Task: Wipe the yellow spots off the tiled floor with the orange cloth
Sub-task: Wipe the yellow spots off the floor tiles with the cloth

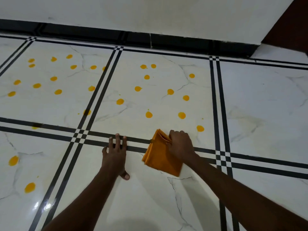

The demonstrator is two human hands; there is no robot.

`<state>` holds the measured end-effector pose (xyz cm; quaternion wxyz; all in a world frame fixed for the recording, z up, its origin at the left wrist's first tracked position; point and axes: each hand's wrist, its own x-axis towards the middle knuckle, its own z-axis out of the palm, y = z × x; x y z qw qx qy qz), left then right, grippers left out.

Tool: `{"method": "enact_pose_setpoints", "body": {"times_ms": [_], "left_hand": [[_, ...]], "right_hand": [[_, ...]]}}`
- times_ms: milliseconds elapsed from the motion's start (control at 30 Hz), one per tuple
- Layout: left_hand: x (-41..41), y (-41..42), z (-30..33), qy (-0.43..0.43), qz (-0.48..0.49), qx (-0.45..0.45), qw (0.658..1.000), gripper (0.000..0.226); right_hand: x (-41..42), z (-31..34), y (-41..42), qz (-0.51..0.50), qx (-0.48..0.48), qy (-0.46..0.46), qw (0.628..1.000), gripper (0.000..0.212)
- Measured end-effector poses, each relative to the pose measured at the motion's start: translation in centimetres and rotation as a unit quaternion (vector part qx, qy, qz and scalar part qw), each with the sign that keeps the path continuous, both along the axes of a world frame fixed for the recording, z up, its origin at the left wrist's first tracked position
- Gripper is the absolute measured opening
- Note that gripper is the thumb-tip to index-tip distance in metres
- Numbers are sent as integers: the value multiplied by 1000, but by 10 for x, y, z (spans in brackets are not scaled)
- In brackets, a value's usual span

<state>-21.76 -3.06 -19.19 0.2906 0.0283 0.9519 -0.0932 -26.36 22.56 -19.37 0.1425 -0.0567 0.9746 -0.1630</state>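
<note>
1. The landmark is taken to be the crossing of black stripes (pixel 80 136) on the tiled floor (pixel 260 104), just left of the hands.
2. Left of and below the crossing, two large yellow spots (pixel 13 160) are seen on the near-left tile, with a tiny fleck between them.
3. Above and left of the crossing, many yellow spots are scattered over the far-left tile; one (pixel 87 112) lies half on a black stripe just above the crossing.
4. Just right of the crossing, the left hand (pixel 115 155) is laid flat on the floor, fingers straight and slightly apart, fingertips reaching across the black stripes, thumb spread toward the cloth.
5. Above and right of the crossing, about a dozen more spots are spread over the middle tile, none covered by either hand.
6. Further right of the crossing, the orange cloth (pixel 162 160) is seen folded into a flat pad on the floor, lying across the same stripes; its long axis runs from the upper left to the lower right, and its open folded edges point away toward the wall.
7. The right hand (pixel 180 145) is curled over the cloth's far right edge and grips it.
8. The nearest spot (pixel 200 128) lies just above and right of that hand.
9. Far beyond the crossing, a black skirting band (pixel 166 40) runs under a white wall (pixel 150 12).
</note>
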Motion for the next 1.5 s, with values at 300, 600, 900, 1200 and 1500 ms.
{"method": "enact_pose_setpoints", "body": {"times_ms": [300,600,900,1200,1500], "left_hand": [[-18,27,21,-39,47,7,998,141],[-25,83,-2,43,24,46,998,121],[-28,89,-3,58,15,2,998,123],[-33,94,-1,47,21,-3,999,124],[-31,86,-4,62,42,46,996,120]], "right_hand": [[-3,69,76,-126,-193,-35,973,10],[-39,82,78,-59,20,95,994,8],[-25,-48,121,-50,112,65,990,72],[-68,-49,58,30,90,80,992,81],[-10,-54,70,-159,74,104,979,79]]}}
